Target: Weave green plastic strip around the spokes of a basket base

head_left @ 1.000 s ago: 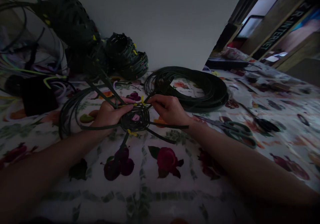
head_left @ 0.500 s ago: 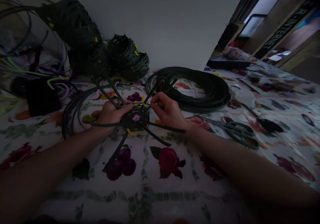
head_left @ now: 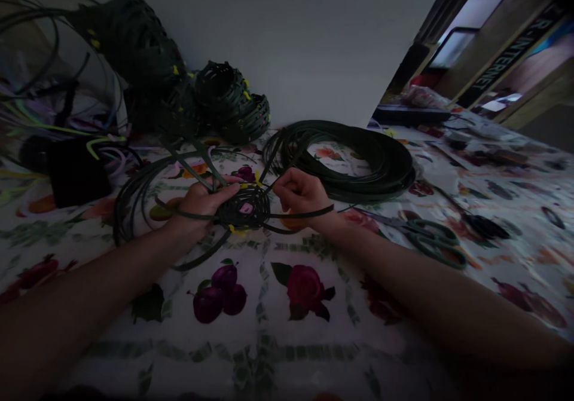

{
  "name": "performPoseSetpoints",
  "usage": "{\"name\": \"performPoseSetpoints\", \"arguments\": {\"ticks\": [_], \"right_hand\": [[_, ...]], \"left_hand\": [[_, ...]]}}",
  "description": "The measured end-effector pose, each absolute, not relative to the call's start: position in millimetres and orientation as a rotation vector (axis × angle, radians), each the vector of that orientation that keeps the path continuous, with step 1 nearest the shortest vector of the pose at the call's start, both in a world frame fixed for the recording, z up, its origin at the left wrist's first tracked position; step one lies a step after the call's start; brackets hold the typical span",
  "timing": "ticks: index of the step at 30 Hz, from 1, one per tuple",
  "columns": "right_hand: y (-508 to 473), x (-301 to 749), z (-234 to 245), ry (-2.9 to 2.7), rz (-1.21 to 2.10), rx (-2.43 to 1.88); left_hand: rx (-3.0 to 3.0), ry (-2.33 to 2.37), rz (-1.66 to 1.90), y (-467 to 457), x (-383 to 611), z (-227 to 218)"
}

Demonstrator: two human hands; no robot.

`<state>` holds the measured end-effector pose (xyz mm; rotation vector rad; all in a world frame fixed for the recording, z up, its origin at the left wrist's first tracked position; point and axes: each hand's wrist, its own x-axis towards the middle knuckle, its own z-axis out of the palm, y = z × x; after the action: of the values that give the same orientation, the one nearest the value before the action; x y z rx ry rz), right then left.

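- A small round disc of woven dark-green flat strips (head_left: 231, 214), with a pink piece (head_left: 245, 208) at its centre, sits between the two hands, its loose strip ends spreading outward.
- A yellow tie (head_left: 259, 178) stands at its far edge; another yellow tie (head_left: 235, 230) is at the near edge.
- The person's left hand (head_left: 200, 204) grips the disc's far left edge, thumb on top, fingers nearly closed on it; two loose strips rise beside them.
- The person's right hand (head_left: 302, 193) is just beside the disc's far right edge, fingers curled closed; whether they pinch a thin strand cannot be told. A strip end passes across its wrist.
- Behind the right hand lies a thick coil of dark-green strip (head_left: 390, 168); a looser loop of dark strands (head_left: 128, 195) lies left of the left hand.
- Green-handled metal scissors (head_left: 433, 239) rest beyond the right forearm.
- Farther back on the left are dark-green woven baskets (head_left: 231, 108) and a black boxy object (head_left: 78, 174).
- Everything rests on a desk (head_left: 314, 353) with a fruit-and-flower-printed white cover.
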<state>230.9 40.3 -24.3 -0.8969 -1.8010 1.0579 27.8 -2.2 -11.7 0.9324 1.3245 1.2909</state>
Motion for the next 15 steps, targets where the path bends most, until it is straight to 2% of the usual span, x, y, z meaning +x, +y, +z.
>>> {"name": "performPoseSetpoints", "arguments": {"ticks": [6, 15], "right_hand": [[35, 223, -30, -1.622, 1.329, -0.89], [26, 222, -16, -1.236, 1.807, -0.88]], "left_hand": [[0.858, 1.343, 1.42, -1, 29, -10], [0.723, 1.291, 1.391, -6, 32, -2]]}}
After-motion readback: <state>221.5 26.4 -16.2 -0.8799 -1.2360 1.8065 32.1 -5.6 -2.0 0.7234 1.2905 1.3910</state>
